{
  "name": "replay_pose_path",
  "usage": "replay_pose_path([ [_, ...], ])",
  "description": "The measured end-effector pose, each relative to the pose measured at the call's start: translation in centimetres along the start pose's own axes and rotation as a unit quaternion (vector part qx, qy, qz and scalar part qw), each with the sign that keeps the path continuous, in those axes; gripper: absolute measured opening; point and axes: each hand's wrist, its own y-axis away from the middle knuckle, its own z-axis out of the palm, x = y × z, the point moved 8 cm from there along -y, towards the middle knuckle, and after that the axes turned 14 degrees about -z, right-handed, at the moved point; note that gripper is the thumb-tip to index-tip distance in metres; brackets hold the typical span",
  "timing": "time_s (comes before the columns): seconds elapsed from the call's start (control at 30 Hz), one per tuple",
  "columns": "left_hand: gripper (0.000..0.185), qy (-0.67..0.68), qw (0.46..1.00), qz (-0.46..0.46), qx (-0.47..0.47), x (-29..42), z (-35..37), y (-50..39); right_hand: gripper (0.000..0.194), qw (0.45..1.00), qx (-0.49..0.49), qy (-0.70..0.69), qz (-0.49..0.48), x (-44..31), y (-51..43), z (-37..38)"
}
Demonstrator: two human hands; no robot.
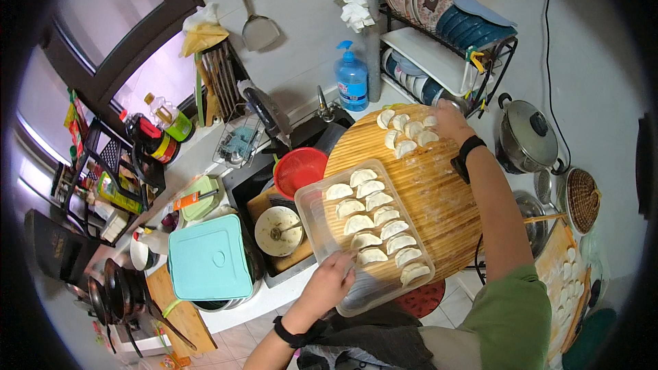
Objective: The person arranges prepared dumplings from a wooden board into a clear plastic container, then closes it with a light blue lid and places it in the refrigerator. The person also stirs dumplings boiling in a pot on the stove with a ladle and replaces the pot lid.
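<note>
A round, ribbed wooden board (437, 216) lies before me, dusted with flour. Resting partly on it is a clear plastic container (329, 234) with two rows of folded dumplings (358, 224). My left hand (331, 281) is over the container's near left side, fingers curled by the lowest dumpling of the left row; whether it grips anything is hidden. At the board's far right, my right hand (453, 122) reaches to a group of loose dumplings (413, 130). Its fingertips are at the rightmost one, and I cannot tell if they hold it.
Left of the board are a red colander (300, 172), a white bowl with a spoon (278, 231) and a turquoise lid (211, 257). A dish rack (447, 51) and a lidded pot (528, 136) stand beyond. More dumplings lie on a floured board (555, 267) at right.
</note>
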Motion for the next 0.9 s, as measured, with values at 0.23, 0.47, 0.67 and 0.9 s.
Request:
replay_pose_path([
  [0.23,0.029,-0.085,0.996,-0.009,0.031,0.1,2.4,-1.1,0.037,0.934,0.184,-0.262,0.160,3.1,5.0,0.3],
  [0.47,0.024,-0.080,0.996,-0.015,0.031,-0.7,3.1,-1.7,0.028,0.746,0.213,-0.603,0.186,-5.5,15.2,-4.5],
  [0.67,0.017,-0.005,0.999,-0.045,0.002,-1.1,3.6,-2.2,0.031,0.707,0.170,-0.647,0.230,-18.6,23.7,-5.8],
  [0.9,0.014,0.010,1.000,-0.010,0.025,-0.5,3.2,-2.0,0.034,0.811,0.012,-0.580,0.082,-27.7,21.7,-5.2],
])
